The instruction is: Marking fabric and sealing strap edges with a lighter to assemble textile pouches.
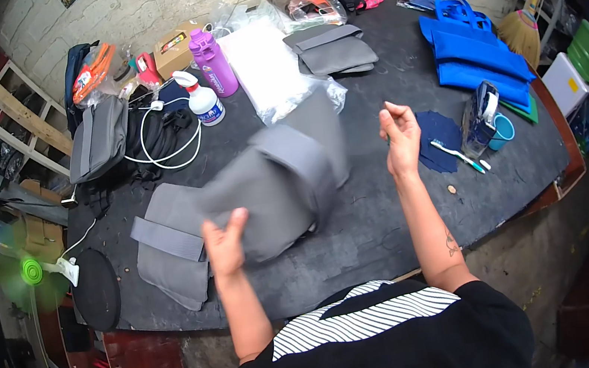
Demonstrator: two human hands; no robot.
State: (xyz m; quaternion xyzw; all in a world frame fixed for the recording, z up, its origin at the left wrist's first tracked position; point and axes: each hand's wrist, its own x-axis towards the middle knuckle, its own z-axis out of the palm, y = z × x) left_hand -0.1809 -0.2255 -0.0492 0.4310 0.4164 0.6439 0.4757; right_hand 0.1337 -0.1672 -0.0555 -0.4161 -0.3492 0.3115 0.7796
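A grey fabric bag panel (260, 204) with a wide band across it hangs above the table, smeared by motion. My left hand (225, 245) grips its near left edge, thumb on top. My right hand (401, 140) is raised to the right of the panel, apart from it, with fingers curled in toward the thumb; whatever they may hold is hidden. Beneath and left of the moving panel lies another grey panel (169, 258) with a ribbed band. At the back lies a small stack of similar grey pieces (336, 51).
On the black table stand a spray bottle (206, 106), a purple bottle (214, 63) and a grey bag (99, 140). White sheets (258, 61) lie behind. To the right are a blue bag (476, 57), toothbrush (460, 156), cup (501, 131) and navy cloth (438, 135). A fan (32, 271) spins left.
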